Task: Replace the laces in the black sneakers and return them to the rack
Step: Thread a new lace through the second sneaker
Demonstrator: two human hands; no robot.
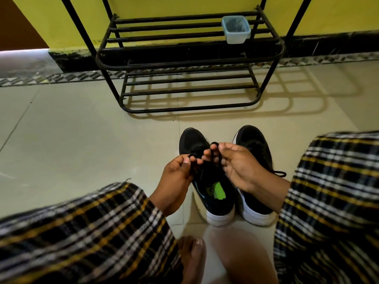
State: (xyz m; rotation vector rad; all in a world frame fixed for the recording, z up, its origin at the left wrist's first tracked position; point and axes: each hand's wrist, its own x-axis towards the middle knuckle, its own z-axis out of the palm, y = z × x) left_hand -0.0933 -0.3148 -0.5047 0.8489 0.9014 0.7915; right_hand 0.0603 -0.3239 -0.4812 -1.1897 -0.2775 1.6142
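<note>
**Both hands on the lace, sneakers on the floor**

The black lace (213,158) is up over the left sneaker (207,179), and both hands are on it. The left hand (176,177) pinches one loop between thumb and fingertips, right above the tongue. The right hand (235,162) pinches the other loop, which pokes up over its thumb, with the other fingers curled beneath. The two hands are nearly touching.

That left sneaker sits on the pale tiled floor (82,130), toe pointing away, white sole at the heel, a green patch showing inside. Just beside it is the right sneaker (254,160), partly under the right wrist, with a bit of its lace lying out to the side (280,173).

Plaid trouser legs (92,232) frame both sides, and bare feet (192,257) sit near the heels.

Beyond the toes stands the black metal rack (190,64) against a yellow wall (164,5). A small plastic tub (236,30) rests on its upper shelf, over to the right.
</note>
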